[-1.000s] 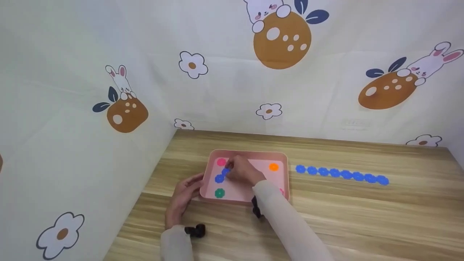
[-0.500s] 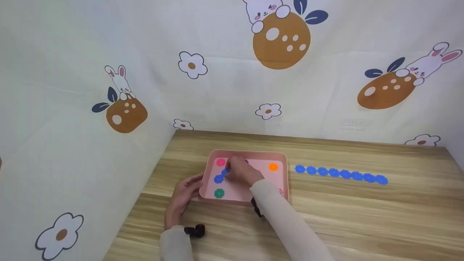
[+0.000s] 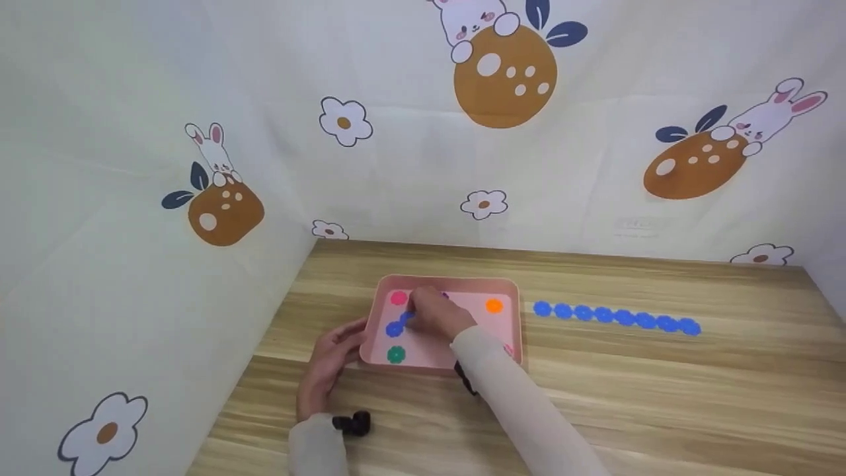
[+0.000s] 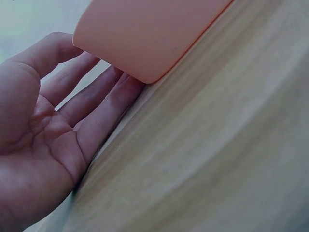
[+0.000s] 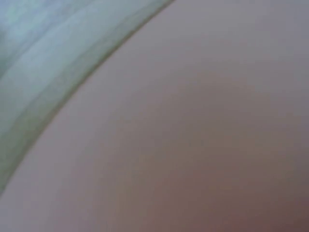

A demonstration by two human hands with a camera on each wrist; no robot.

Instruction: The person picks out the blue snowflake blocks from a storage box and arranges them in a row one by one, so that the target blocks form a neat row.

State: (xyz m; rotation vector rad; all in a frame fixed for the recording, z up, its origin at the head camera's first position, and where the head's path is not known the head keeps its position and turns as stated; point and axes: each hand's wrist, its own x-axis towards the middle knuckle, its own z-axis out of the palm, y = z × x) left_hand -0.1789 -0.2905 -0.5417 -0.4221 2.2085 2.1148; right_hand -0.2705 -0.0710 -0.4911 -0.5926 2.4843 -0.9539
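Note:
A shallow pink tray (image 3: 456,365) lies on the table with small flower-shaped pieces inside. My right hand (image 3: 436,314) reaches into it, its curled fingers pinching a blue flower-shaped piece (image 3: 406,318); the fingertips are partly hidden. Touching that one is another blue piece (image 3: 394,329). Near the hand lie a pink piece (image 3: 398,298) and a green piece (image 3: 396,355). My left hand (image 3: 328,363) rests against the tray's left wall. In the left wrist view, its fairly straight fingers (image 4: 91,99) touch the tray's outer corner. The right wrist view is a blurred close-up.
An orange piece (image 3: 494,305) sits at the tray's far right, and a pinkish piece (image 3: 508,350) is partly covered by the right sleeve. Right of the tray, a row of several linked blue flower pieces (image 3: 615,316) lies on the wooden table (image 3: 661,396). Printed cloth (image 3: 410,165) hangs behind.
The whole head view has shifted slightly to the left. My right hand stays at the blue pieces with barely any movement, and my left hand keeps its place against the tray.

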